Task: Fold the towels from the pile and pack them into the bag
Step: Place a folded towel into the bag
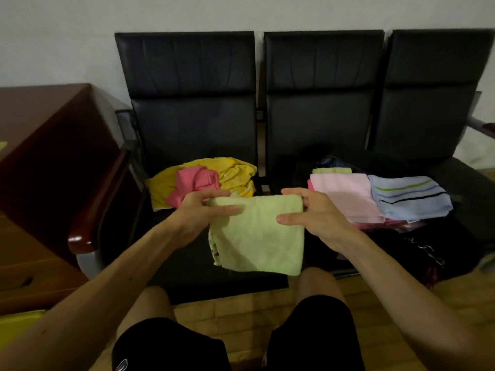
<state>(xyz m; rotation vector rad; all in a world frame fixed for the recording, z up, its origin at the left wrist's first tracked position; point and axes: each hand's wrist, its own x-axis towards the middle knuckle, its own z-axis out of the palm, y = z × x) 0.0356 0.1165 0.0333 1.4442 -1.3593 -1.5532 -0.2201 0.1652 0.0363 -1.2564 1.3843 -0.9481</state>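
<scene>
Pale green terry towel [257,234] is pinched at its top corners by thumb and fingers [227,210], left hand [203,210] and right hand [308,212], and hangs over the near edge of the black padded seats [187,124]. Looks mid-fold to me. Next it needs one more halving, then goes right onto the folded pink and blue striped stack [375,199] on what seems to be the dark bag [417,245]. Crumpled yellow-and-pink pile [203,180] sits far left.

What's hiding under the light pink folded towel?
Under the light pink towel, darker pink cloth peeks out along its near edge. The rest is covered, so how many towels lie below cannot be told.
</scene>
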